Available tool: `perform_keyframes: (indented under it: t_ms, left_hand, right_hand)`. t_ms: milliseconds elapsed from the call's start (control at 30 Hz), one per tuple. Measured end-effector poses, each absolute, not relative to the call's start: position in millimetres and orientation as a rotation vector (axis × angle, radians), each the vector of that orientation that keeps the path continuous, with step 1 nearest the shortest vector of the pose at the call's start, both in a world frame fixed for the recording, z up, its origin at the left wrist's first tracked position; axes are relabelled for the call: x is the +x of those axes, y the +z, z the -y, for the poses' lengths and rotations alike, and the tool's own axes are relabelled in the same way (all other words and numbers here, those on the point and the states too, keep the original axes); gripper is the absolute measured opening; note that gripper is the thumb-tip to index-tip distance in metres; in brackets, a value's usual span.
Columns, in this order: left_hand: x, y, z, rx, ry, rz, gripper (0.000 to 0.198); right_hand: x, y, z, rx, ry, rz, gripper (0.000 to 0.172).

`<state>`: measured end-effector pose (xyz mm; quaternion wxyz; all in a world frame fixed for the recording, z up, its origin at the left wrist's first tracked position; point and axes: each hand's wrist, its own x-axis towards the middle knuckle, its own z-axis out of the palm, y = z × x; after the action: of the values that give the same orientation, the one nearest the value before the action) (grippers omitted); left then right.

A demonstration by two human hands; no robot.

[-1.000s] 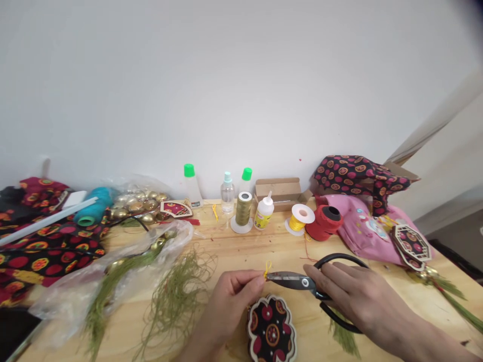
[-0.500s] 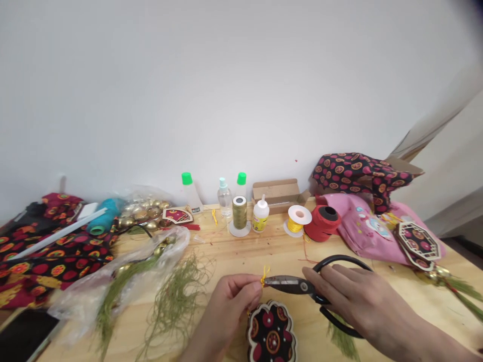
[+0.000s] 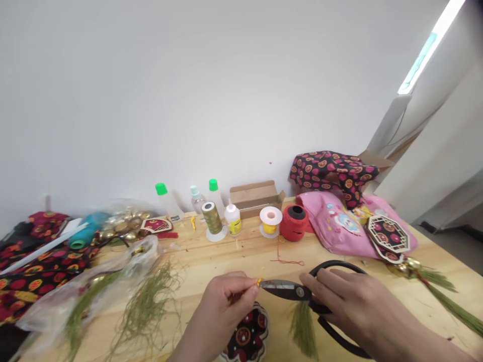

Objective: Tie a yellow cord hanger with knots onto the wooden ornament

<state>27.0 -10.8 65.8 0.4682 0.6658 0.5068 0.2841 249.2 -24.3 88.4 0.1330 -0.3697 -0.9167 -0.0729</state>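
Note:
Thumb and forefinger of my left hand [image 3: 221,314] pinch a yellow cord [image 3: 259,282], of which only a short bit shows past the fingertips. Black-handled scissors [image 3: 284,290] lie in my right hand [image 3: 354,304], its fingers wrapped through the handles. The blades look nearly closed and their tips meet the cord at my left fingertips. Below my left hand, partly behind it, is a scalloped wooden-edged ornament [image 3: 247,338] with dark floral fabric and small pearly dots. A green tassel [image 3: 304,327] lies on the table under the scissors.
Loose green threads [image 3: 151,301] and a clear plastic bag [image 3: 90,296] lie left. Along the back stand an olive thread spool [image 3: 212,218], glue bottle [image 3: 233,221], yellow cord spool [image 3: 270,218] and red spool [image 3: 293,223]. A pink bag [image 3: 320,221] with an octagonal ornament [image 3: 388,234] sits right.
My view has turned right, so the table things sit further left. The yellow loop that stood above my left fingertips now shows much less. The scissors remain at the cord.

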Motion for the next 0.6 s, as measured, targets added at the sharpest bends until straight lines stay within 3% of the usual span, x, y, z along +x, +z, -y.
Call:
perform_keyframes:
  t_ms: [367,600]
  left_hand:
    - [70,82,6,1.511,0.562,-1.181,0.032]
    - [70,82,5,1.658,0.444,-1.068,0.031]
  right_hand:
    - [288,109,35,-1.052,-0.505,2.581,0.040]
    - [293,114,37,-1.086,-0.423,2.645,0.039]
